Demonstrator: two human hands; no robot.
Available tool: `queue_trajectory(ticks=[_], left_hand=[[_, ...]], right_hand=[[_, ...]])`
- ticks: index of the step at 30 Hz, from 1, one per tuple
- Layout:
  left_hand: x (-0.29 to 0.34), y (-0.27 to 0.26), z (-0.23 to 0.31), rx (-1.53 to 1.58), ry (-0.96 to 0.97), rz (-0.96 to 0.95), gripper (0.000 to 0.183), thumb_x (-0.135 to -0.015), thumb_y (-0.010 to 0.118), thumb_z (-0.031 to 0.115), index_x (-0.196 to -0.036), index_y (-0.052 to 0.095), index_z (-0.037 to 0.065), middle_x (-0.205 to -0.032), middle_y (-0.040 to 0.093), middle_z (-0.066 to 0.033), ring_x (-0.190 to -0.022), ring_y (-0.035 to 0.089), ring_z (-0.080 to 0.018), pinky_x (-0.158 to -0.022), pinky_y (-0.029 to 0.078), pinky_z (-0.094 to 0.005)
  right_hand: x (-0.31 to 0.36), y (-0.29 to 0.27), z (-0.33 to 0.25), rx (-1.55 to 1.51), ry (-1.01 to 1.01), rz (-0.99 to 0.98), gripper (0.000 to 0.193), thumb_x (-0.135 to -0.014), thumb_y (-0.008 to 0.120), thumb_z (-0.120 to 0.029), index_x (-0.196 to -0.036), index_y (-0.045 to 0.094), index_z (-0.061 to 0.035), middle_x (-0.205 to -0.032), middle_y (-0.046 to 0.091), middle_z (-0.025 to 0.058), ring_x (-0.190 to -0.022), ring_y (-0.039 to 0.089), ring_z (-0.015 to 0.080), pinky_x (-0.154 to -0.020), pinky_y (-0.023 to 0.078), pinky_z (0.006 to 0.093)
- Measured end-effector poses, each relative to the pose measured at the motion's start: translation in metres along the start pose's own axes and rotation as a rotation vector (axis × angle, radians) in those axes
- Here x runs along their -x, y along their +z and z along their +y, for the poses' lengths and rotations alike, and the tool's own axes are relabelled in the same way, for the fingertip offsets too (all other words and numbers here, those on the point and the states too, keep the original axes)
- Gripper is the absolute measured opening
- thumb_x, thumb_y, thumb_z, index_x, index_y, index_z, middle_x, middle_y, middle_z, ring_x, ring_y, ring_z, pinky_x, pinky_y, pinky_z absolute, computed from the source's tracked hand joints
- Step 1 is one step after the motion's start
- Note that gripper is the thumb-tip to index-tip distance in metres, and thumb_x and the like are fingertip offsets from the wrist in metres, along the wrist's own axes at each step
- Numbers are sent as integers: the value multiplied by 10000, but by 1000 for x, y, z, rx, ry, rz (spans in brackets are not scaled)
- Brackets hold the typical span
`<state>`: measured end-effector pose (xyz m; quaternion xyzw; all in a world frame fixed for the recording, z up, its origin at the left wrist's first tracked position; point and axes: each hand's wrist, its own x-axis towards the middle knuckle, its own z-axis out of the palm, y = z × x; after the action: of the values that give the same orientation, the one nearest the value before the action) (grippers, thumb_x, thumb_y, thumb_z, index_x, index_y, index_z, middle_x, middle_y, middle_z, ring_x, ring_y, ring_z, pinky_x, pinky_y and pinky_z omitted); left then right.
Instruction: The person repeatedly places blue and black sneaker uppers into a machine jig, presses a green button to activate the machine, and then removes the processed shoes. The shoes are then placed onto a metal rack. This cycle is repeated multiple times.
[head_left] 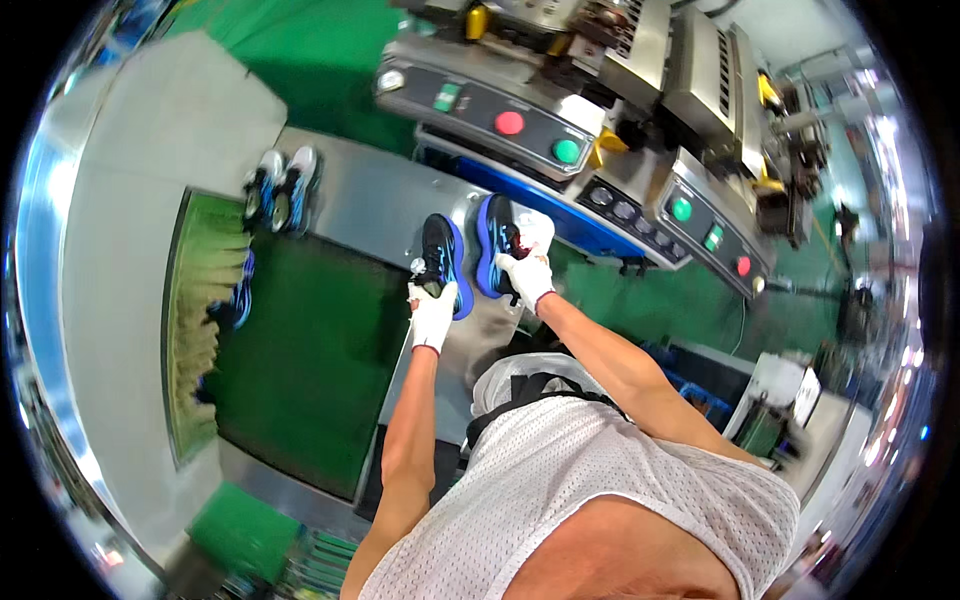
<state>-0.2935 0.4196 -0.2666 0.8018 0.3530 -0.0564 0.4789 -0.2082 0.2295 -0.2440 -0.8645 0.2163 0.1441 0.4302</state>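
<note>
Over the steel tabletop I hold a pair of black sneakers with light-blue markings and purple-blue soles. My left hand, in a white glove, is closed on the heel end of the left sneaker. Also gloved in white, my right hand grips the right sneaker at its heel end, and that sneaker is tilted on its side. Beside the right sneaker is a rounded white thing with a red patch; I cannot make out what it is.
To the left runs a green conveyor belt, where a sneaker lies at a strip curtain in a pale housing. Another pair of sneakers stands at the far left. Machines with a button panel fill the far right.
</note>
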Motion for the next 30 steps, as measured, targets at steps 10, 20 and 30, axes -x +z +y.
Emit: queue_trajectory(ticks=[10, 20, 30], left_hand=[[114, 107, 145, -263, 534, -543, 779, -840, 812, 260, -1448, 447, -63, -1384, 586, -242, -1253, 588, -339, -1073, 448, -423], [371, 245, 262, -559, 851, -1209, 786, -796, 851, 306, -1415, 508, -37, -1325, 627, -205, -1214, 598, -294, -1034, 459, -409], [659, 440, 322, -224, 1416, -1611, 750, -844, 756, 301, -1433, 456, -54, -1332, 607, -257, -1235, 592, -367, -1082, 429, -425]], right_hand=[[128, -221, 92, -794, 263, 126, 603, -815, 798, -207, -1355, 571, -66, -938, 664, 46, -679, 557, 105, -544, 440, 293], [319, -389, 227, -1337, 336, 1057, 787, -792, 836, -187, -1480, 473, -70, -876, 636, 10, -587, 518, 88, -473, 404, 274], [442, -533, 371, -241, 881, 1742, 783, -844, 743, -251, -1486, 384, 18, -1330, 597, 281, -1239, 593, 411, -1046, 463, 453]])
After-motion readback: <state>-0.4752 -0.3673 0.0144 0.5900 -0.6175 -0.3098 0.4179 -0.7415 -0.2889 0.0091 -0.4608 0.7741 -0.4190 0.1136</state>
